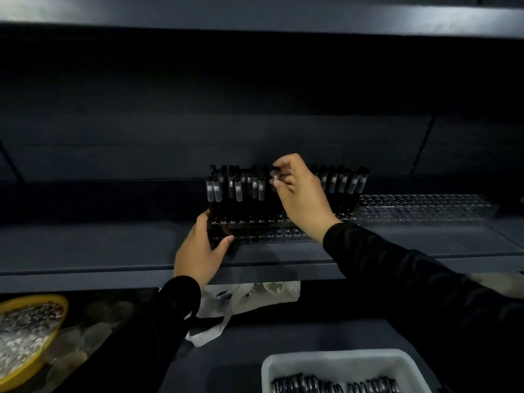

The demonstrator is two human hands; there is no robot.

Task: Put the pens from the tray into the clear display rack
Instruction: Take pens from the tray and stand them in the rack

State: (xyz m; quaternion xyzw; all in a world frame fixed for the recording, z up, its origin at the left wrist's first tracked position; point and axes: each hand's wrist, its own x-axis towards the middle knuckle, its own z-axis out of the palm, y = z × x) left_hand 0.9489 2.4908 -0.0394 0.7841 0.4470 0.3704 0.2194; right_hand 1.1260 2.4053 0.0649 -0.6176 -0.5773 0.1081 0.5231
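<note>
— Inspector: Nearest the camera?

— Assistant: A white tray (343, 364) at the lower edge on the dark worktop (243, 355), with dark pens (334, 385) lying flat inside. To the left, a yellow bowl (42, 350) of small pale pieces. Behind the tray, a white cloth bag (249, 299) sits under the shelf edge.

— Inspector: The hands?

— Assistant: Both reach up in black sleeves. The left hand (198, 251) rests on the front left corner of the clear display rack (419, 208), thumb spread away from the fingers, which lie along the rack's end. The right hand (300, 194) is higher — its fingers (279, 173) pinch the top of one pen, which stands upright among the others.

— Inspector: And the rack itself?

— Assistant: It stands on the dark shelf (113, 251). Its left part holds rows of upright pens (238, 188), black caps up; the holes in its right part stand unfilled. Farther back, only the dark rear wall and an upper shelf (255, 18).
</note>
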